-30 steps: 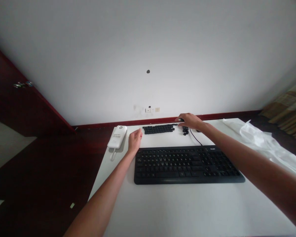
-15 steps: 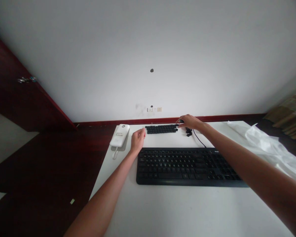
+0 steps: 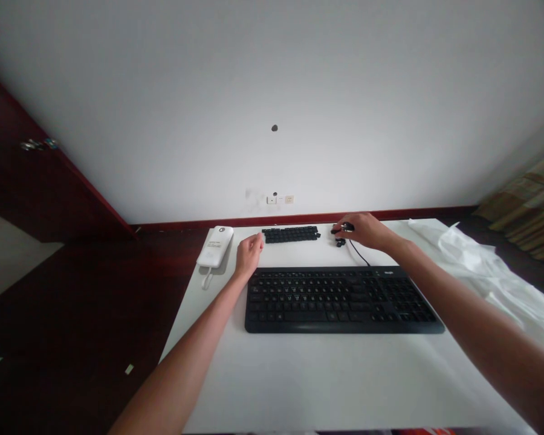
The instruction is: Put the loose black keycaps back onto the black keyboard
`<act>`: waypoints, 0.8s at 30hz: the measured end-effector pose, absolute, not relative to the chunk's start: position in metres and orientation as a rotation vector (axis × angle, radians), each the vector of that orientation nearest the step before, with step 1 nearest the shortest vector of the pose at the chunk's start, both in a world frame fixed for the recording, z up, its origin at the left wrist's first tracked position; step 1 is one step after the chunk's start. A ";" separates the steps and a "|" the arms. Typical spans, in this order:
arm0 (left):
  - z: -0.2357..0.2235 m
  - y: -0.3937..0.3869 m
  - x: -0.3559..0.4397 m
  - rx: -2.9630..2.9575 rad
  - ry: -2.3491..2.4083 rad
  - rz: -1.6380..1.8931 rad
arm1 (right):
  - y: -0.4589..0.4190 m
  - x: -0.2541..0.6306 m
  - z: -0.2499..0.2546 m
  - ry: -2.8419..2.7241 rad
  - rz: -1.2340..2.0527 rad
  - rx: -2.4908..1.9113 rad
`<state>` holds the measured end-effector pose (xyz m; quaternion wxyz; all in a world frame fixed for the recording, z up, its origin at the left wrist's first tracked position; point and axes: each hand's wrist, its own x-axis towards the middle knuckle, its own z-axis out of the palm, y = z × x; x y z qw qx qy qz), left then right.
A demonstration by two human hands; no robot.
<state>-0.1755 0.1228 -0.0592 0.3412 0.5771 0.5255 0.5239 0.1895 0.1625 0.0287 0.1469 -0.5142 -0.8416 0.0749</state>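
Rows of loose black keycaps are lined up at the back of the white table. My left hand is closed beside their left end, its fingers curled; whether anything is inside is hidden. Right of the rows, my right hand reaches down over a small pile of loose black keycaps. Thumb and fingers are bent and look apart around the keycaps, part of the pile being covered by the hand. In front of both hands lies a black keyboard, its cable running back toward the pile.
A white power bank-like device with a strap lies at the table's left edge. Crumpled white plastic covers the right side of the white table. Behind stands a wall with sockets.
My right hand has moved right, from the right end of the keycap rows to the loose pile. My left hand stays by the rows' left end. The view has shifted slightly.
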 end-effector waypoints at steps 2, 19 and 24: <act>-0.060 0.123 -0.176 1.504 1.368 1.367 | 0.137 0.197 0.031 -2.396 0.287 -1.485; -0.055 0.121 -0.177 1.537 1.421 1.354 | 0.078 0.205 0.013 -2.547 0.595 -1.364; -0.051 0.119 -0.175 1.527 1.441 1.337 | 0.075 0.204 0.016 -2.544 0.560 -1.354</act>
